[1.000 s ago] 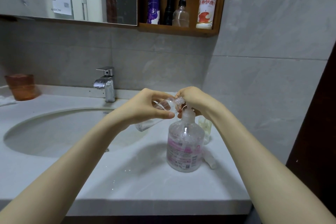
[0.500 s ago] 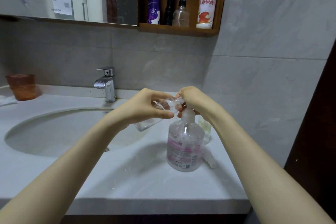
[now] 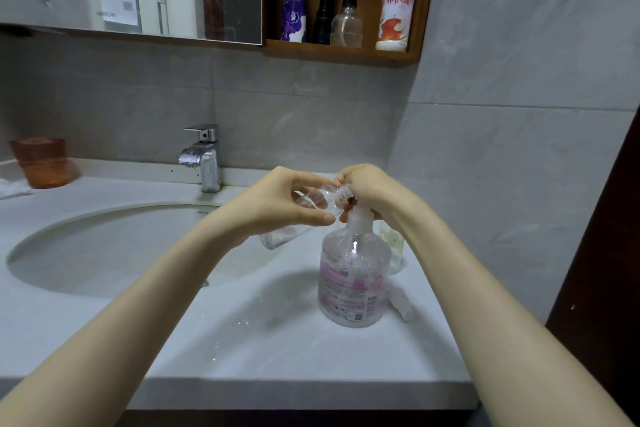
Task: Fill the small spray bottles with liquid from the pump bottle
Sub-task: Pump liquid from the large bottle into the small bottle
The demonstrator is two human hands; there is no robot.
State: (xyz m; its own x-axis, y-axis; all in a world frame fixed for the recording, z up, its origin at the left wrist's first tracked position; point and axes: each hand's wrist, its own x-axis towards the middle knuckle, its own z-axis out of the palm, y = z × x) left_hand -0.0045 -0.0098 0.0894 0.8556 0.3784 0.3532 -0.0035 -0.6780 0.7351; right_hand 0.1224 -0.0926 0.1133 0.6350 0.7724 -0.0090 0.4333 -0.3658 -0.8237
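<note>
In the head view, the pump bottle (image 3: pixel 353 274) stands upright on the counter (image 3: pixel 277 340), just right of the sink basin (image 3: pixel 104 253) and near the right wall, so its body needs no holding while its top is worked. The left hand (image 3: pixel 277 206) grips a small spray bottle (image 3: pixel 280 237) round its upper half, thumb below and fingers curled over. The bottle is tilted, with its threaded neck pointing up and right at the pump's top and its base hanging lower left by the basin's edge. I judge the tilt is meant to bring the mouth to the spout. The right hand (image 3: pixel 370 189) sits on the pump with its fingers curled down round the head and the wrist raised, seemingly placed to press. The fingers hide the spout itself. A second small bottle (image 3: pixel 394 246), yellowish inside, stands just behind the pump bottle on its far right.
</note>
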